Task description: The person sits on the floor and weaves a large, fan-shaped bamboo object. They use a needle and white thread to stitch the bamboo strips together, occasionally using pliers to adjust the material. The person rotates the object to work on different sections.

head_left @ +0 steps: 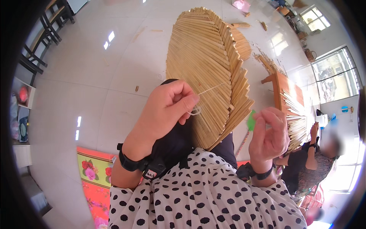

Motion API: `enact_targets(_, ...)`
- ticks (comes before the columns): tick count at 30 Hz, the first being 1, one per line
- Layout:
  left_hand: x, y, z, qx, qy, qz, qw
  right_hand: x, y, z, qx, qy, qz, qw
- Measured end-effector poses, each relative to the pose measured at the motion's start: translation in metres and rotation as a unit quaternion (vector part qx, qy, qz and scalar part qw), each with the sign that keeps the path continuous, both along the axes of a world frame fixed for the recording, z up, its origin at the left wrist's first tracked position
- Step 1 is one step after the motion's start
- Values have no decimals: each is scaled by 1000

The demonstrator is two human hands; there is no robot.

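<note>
A large panel of golden plant stalks (200, 45), laid side by side in slanting rows that meet at a ridge, leans over my lap. My left hand (167, 108) is closed in a pinch on a white thread (211, 89), which runs taut to the stalks near the ridge; a loop of it curls below my fingers. To the right of the panel, my right hand (270, 135) is raised with thumb and fingers drawn together. Whatever it holds, if anything, is too small to make out. A flat green piece (251, 120) shows just behind its fingertips.
Another stalk panel (241, 42) and loose stalks (268, 63) lie on the tiled floor beyond. On the right stands a wooden bench (280, 91) with a fan of stalks (295, 124); another person (314, 164) sits beside it. A floral mat (91, 191) lies at lower left.
</note>
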State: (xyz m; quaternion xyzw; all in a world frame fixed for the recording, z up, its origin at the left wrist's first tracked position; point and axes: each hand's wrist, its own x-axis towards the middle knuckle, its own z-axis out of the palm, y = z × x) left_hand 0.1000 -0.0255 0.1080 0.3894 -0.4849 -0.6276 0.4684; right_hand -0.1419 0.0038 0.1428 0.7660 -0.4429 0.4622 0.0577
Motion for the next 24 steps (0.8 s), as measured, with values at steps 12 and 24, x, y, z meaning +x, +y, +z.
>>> enact_targets(12, -1, 7, 2, 131, 272, -51, 952, 38, 6, -30, 438, -117, 185, 872)
enact_targets(24, 0, 10, 8, 145, 262, -21, 954, 39, 1, -32, 640, -247, 239, 687)
